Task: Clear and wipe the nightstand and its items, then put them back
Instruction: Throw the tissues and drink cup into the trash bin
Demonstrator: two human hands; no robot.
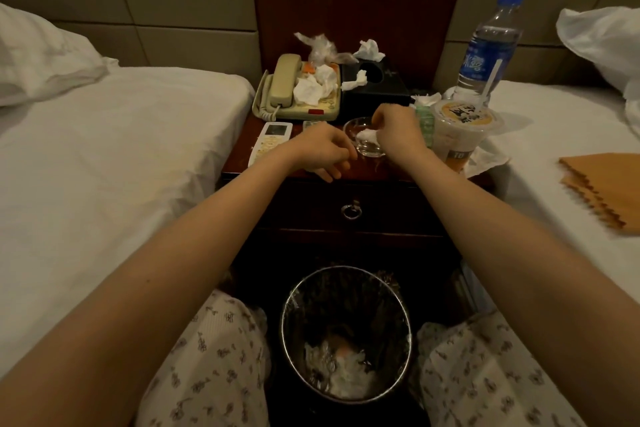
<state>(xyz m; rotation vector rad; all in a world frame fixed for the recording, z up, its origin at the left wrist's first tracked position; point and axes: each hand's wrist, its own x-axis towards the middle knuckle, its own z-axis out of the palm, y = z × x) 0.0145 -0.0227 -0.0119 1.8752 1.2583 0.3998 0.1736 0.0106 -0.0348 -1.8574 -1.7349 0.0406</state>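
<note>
Dark wooden nightstand (374,168): clearing stage, litter removal in hand.
Crumpled white tissue (366,137) appears pinched by the curled right hand (398,128) inside the clear glass ashtray (372,150) at the near edge. Left hand (320,152) is held loosely curled, empty, just left. Next, the tissue is to be lifted into the lined metal bin (346,269) below.

My right hand (398,130) covers the right part of the glass dish (363,149), so its fingertips are out of sight; my left hand (320,152) hides most of what may be a second remote (311,124)
</note>
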